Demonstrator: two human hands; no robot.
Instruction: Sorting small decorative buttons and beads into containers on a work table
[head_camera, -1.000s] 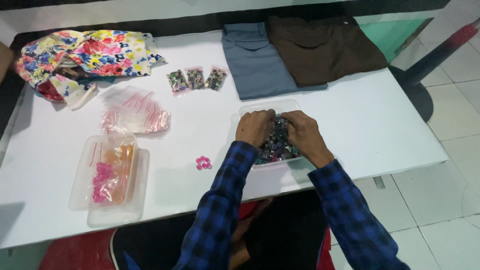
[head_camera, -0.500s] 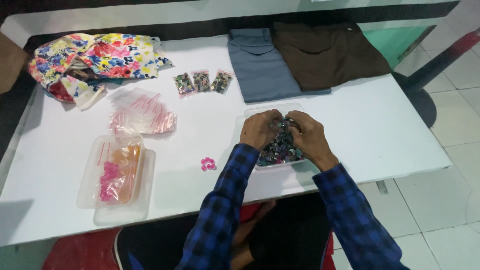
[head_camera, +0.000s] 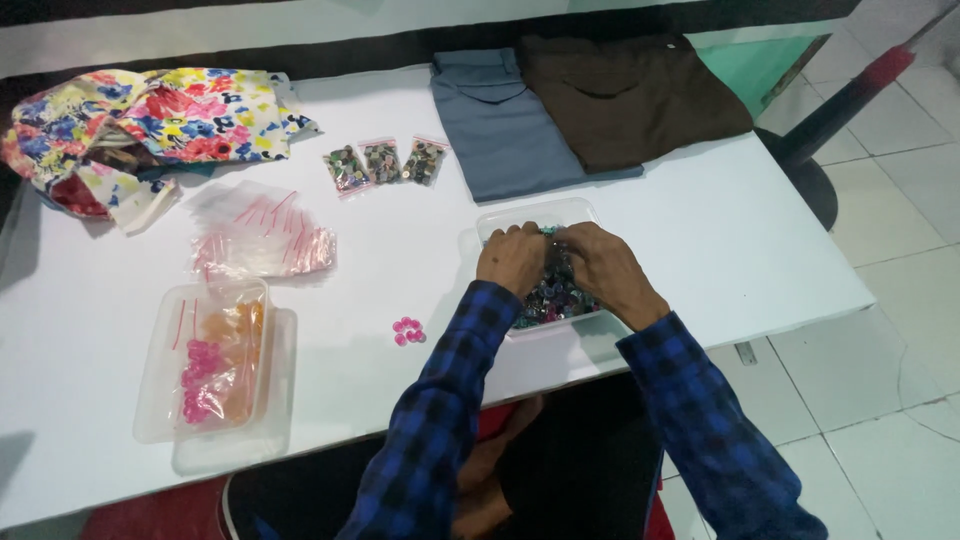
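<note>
My left hand (head_camera: 512, 258) and my right hand (head_camera: 604, 266) are both down inside a clear plastic box (head_camera: 535, 216) filled with small dark mixed beads (head_camera: 548, 300). The fingers of both hands curl together over the beads at the box's middle; what they pinch is hidden. Both arms wear blue checked sleeves. A small cluster of pink beads (head_camera: 407, 331) lies loose on the white table (head_camera: 760, 260), left of the box.
Three small filled zip bags (head_camera: 385, 164) lie in a row behind the box. A pile of empty zip bags (head_camera: 262, 240) and a clear tray of pink and orange beads (head_camera: 212, 365) sit left. Floral cloth (head_camera: 150, 115), grey cloth (head_camera: 510, 125) and brown cloth (head_camera: 625, 95) lie at the back.
The view has shifted slightly. Both hands stay in the bead box, fingers still working close together over the beads.
</note>
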